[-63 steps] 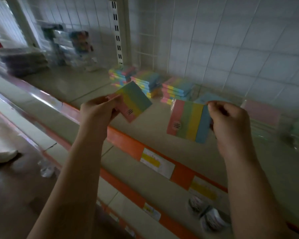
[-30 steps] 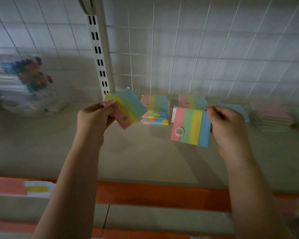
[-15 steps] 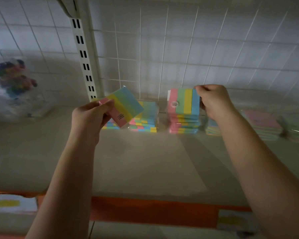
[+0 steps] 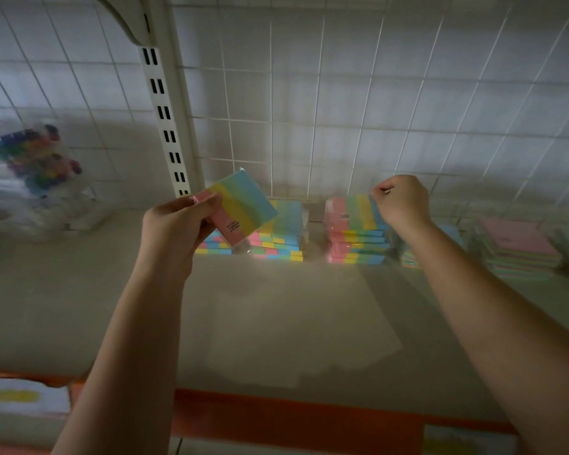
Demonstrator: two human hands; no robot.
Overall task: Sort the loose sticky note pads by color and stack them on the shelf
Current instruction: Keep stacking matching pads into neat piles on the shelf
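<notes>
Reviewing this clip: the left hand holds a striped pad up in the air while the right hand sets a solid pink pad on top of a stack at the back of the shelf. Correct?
Not quite. The head view shows the right hand setting down a striped pad of pink, green, yellow and blue, not a solid pink one. The rest stands: it goes on top of a stack at the back of the shelf, while the left hand holds another striped pad in the air.

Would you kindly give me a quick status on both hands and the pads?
Left hand grips a shrink-wrapped four-colour striped pad, held above the shelf. Right hand pinches the top pad on the right-hand stack. Nothing in the way.
</notes>
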